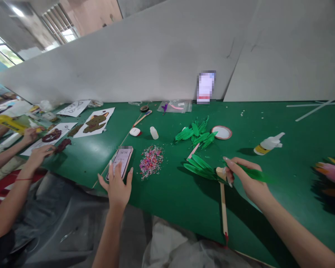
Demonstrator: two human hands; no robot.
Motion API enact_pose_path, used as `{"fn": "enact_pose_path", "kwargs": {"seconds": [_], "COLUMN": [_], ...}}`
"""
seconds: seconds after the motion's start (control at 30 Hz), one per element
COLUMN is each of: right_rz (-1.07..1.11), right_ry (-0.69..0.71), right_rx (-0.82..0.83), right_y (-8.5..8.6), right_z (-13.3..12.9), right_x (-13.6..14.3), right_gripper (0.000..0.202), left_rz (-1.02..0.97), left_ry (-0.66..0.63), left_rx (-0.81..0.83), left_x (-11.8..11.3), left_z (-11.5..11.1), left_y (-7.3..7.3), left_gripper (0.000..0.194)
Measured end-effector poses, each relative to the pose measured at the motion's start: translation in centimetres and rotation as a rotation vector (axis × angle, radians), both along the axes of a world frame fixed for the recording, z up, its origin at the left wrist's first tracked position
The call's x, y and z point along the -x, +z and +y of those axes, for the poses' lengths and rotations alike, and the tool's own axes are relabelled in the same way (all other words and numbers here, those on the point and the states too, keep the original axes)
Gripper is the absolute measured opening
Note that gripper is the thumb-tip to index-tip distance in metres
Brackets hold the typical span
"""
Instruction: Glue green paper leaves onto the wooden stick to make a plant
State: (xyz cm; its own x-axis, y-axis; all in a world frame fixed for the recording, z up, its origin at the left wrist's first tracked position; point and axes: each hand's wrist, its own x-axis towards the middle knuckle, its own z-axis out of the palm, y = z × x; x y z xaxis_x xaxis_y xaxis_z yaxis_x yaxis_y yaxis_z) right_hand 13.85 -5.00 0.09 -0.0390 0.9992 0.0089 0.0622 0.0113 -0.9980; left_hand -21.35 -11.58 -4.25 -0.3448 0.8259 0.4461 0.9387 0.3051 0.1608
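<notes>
My left hand (pixel 119 188) rests over a phone (pixel 125 159) with its lit screen up, fingers spread and fingertips on or just above the glass. Between the thumb and fingers of my right hand (pixel 241 173) is a green feather (pixel 255 174), its free end blurred and pointing right. That pinch sits beside the rounded head of a wooden stick (pixel 223 204) with a red tip, lying near the table's front edge. Green feathers (pixel 201 165) fan out left from the stick's head. Whether they are fixed to it I cannot tell.
Loose green feathers (pixel 197 132) lie behind, beside a round white lid (pixel 222 132). Colourful bits (pixel 151 160) form a pile. A glue bottle (pixel 268 144) stands right, near pink feathers (pixel 332 173). A second phone (pixel 206 87) leans on the wall. At left, co-workers' hands (pixel 40 156) work over pictures.
</notes>
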Motion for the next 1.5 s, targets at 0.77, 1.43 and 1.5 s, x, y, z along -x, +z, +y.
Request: {"fn": "enact_pose_path", "kwargs": {"seconds": [0.77, 1.43, 1.5], "right_rz": [-0.073, -0.094, -0.113], "right_ry": [0.058, 0.083, 0.088], "right_rx": [-0.028, -0.017, -0.019], "right_y": [0.4, 0.1, 0.1], "right_z": [-0.3, -0.2, -0.2], "right_x": [-0.3, -0.3, -0.4], "right_gripper": [0.041, 0.040, 0.040], "left_rz": [-0.071, -0.080, -0.082], "left_ry": [0.079, 0.142, 0.136], "left_rx": [-0.135, -0.165, -0.186], "left_x": [-4.1, -1.4, -1.4], "left_z": [2.0, 0.5, 0.5], "left_y": [1.4, 0.2, 0.1], "left_gripper": [0.054, 0.051, 0.050]}}
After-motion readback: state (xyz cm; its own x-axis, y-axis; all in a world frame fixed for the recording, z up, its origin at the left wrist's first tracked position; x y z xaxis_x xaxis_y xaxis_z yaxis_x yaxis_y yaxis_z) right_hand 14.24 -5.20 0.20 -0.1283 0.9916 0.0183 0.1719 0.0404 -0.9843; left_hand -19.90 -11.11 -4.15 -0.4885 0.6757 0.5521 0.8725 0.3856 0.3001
